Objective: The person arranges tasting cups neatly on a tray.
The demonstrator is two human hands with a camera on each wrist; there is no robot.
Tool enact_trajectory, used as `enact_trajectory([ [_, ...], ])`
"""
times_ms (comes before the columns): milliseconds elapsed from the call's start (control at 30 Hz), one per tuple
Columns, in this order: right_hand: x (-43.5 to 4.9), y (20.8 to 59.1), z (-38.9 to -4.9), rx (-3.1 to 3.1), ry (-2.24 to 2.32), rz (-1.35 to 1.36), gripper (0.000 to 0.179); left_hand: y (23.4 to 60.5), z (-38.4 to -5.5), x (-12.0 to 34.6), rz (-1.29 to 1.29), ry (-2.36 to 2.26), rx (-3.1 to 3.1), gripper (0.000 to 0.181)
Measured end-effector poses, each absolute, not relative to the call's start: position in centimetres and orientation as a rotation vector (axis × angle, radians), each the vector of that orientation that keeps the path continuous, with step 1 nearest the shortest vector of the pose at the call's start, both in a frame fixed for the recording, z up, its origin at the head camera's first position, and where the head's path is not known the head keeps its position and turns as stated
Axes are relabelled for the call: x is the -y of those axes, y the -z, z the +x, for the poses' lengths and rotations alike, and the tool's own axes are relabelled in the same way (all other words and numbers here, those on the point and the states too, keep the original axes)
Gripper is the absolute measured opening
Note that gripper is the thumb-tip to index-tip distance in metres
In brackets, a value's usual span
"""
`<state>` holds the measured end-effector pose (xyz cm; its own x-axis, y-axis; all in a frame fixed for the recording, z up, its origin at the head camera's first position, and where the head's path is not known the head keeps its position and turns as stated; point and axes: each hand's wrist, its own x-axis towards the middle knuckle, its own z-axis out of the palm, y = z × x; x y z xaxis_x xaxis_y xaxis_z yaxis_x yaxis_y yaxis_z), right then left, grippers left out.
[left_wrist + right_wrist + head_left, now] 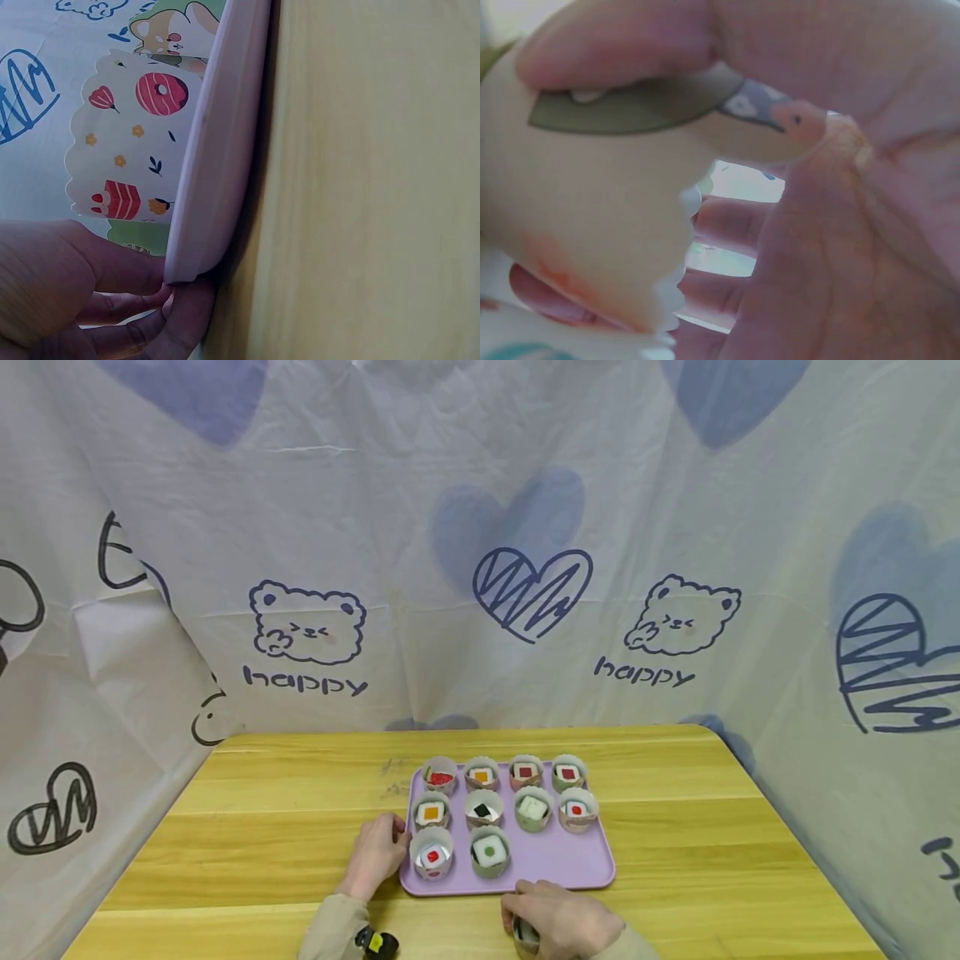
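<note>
A lilac tray (555, 862) lies on the table, bearing several scalloped paper cake cups with small pieces inside, mostly white with coloured tops. At its left edge my left hand (377, 857) pinches the rim (217, 150) between thumb and fingers. A floral cup (124, 142) stands just inside that rim in the left wrist view. My right hand (566, 920) grips another paper cake cup (527, 937) just in front of the tray's near edge. In the right wrist view, thumb and fingers wrap this cup's cream wall (592, 187); its contents are mostly hidden.
The yellow wooden table (705, 860) extends on both sides of the tray. A printed white cloth (450, 693) hangs behind the table and along its sides. In the tray's front row, a red-topped piece (432, 857) and a green-dotted one (490, 852) sit in cups.
</note>
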<state>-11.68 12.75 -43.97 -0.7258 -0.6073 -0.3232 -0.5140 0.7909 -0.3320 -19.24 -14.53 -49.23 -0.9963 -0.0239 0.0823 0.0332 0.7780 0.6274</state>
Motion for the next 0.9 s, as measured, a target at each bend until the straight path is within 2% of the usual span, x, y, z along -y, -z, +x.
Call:
enact_trajectory([
  [433, -12.8, 43.9, -11.6, -2.592, 0.310, -0.904, 0.039, 49.3, -19.1, 14.6, -0.009, 1.024, 2.893, 0.008],
  [667, -13.5, 43.0, -12.0, -2.588, 0.342, -0.880, 0.050, 49.3, -19.2, 14.5, -0.011, 1.029, 2.894, 0.009],
  [900, -14.7, 41.6, -12.6, -2.663, 0.360, -0.948, 0.052, 49.4, -19.3, 14.6, -0.016, 1.020, 2.871, 0.007],
])
